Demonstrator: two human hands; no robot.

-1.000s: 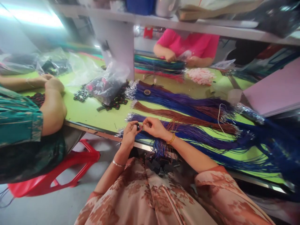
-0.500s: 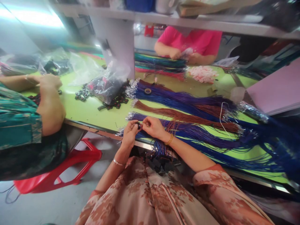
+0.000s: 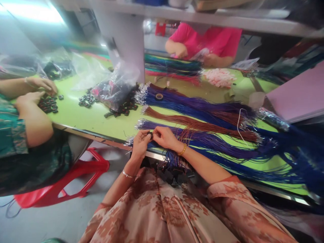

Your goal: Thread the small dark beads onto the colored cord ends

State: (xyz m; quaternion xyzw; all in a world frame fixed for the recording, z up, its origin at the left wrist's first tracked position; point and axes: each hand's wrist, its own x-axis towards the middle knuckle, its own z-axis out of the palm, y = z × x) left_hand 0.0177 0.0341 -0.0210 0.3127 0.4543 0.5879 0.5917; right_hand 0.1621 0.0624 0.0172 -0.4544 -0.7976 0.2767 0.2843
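Note:
Between thumb and fingers, my left hand pinches a small black connector housing above the table's front edge. My right hand meets it from the right, its fingertips pressed together at the housing; whatever thin piece they grip is too small to make out. Under and beside my hands lie bundles of purple-blue wires and brown wires with shiny metal tips at their left ends. A bunch of wire ends hangs over the edge by my right wrist. Dark connector pieces rest at my lap.
A plastic bag of dark parts and loose black connectors lie left of the wires. A tape roll sits on the far bundle. A co-worker's hands work at left; another person in pink sits opposite. A red stool stands below.
My hands have drawn slightly closer around the black housing, which is now more covered by my fingers. The co-worker at left has moved their hands left, uncovering a pile of black parts.

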